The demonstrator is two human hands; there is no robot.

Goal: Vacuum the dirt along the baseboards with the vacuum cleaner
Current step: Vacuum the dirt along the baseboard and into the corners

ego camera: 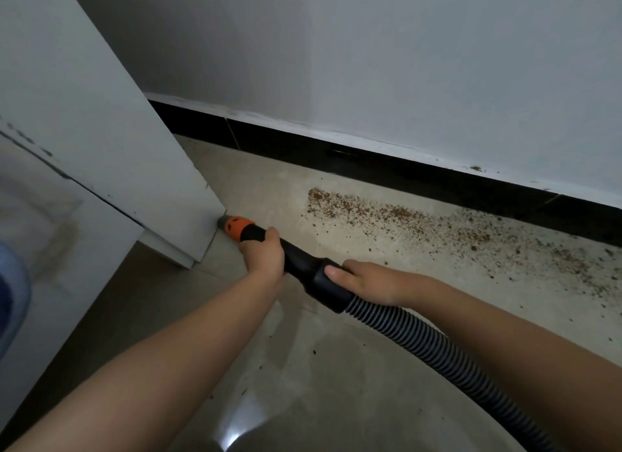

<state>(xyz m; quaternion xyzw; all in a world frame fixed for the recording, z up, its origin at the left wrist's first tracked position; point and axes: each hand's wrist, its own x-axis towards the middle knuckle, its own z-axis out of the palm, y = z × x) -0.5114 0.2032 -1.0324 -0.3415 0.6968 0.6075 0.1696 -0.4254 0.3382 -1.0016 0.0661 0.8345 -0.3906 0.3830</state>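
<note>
Gripping the smooth black plastic vacuum wand (296, 260) with both hands, the person points its orange nozzle tip (235, 227) at the foot of the white cabinet corner (202, 216), well apart from the gritty brown dirt (420, 226) strewn along the glossy black tile baseboard (370, 162). The left hand (264, 256) wraps the wand near the tip; the right hand (363, 281) clasps the collar where the ribbed grey-black hose (437, 347) joins. Dragging that springy hose across the polished beige floor (336, 384) could scatter loose crumbs, and the hard tip might scuff the cabinet.

Both arms outstretched, left hand (264, 254) and right hand (361, 280) gripping.
</note>
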